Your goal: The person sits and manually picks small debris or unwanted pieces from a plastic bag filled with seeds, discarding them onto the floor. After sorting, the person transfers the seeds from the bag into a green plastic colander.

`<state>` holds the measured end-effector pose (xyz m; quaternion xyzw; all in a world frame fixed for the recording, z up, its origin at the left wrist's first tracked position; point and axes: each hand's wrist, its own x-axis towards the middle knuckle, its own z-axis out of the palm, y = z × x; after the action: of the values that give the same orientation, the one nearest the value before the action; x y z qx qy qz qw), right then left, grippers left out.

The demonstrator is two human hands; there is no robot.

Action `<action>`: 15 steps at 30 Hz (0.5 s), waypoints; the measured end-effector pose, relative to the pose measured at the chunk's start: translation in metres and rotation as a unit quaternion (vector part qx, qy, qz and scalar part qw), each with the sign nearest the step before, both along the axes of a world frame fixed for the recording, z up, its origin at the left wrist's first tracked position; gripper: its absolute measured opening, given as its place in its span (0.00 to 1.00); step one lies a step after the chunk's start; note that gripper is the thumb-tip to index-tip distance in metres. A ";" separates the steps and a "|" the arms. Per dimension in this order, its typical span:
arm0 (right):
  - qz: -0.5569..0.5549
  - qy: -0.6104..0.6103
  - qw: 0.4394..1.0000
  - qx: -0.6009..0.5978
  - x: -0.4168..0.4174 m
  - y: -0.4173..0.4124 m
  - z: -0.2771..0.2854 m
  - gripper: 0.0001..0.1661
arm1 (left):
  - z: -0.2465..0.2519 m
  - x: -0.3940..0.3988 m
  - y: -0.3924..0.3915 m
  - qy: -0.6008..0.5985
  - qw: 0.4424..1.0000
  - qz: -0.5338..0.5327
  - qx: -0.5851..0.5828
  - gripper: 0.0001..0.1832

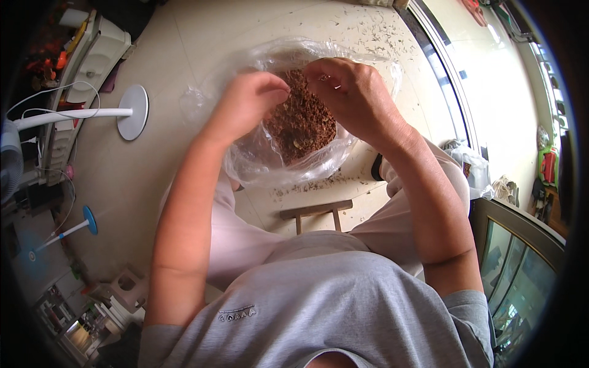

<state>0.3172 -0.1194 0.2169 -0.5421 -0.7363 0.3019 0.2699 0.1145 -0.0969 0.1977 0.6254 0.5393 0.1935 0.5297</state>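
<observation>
A large clear plastic bag lies spread wide on the tiled floor between my knees. Brown, shredded dry plant material fills its middle. Above the left side of this heap is my left hand, slightly blurred, its thumb and fingers bent close together. My right hand hovers over the upper right of the heap with curled fingers, partly covering the bag's far side. Whether either hand pinches a small bit of the material cannot be made out.
Loose dry bits are scattered on the floor beyond the bag; more lie on its near side. A small wooden stool shows between my legs. White fan base stands left, sliding-door track runs right, near a white plastic bag.
</observation>
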 end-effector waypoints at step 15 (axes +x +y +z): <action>0.004 0.565 0.728 -0.387 -0.013 -0.002 -0.004 0.16 | 0.008 0.008 -0.010 -0.326 0.941 0.086 0.010 0.12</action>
<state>0.3043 -0.1211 0.2129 -0.3260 -0.2688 0.8124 0.4019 0.1221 -0.1064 0.2061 0.4849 0.3866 0.4370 0.6515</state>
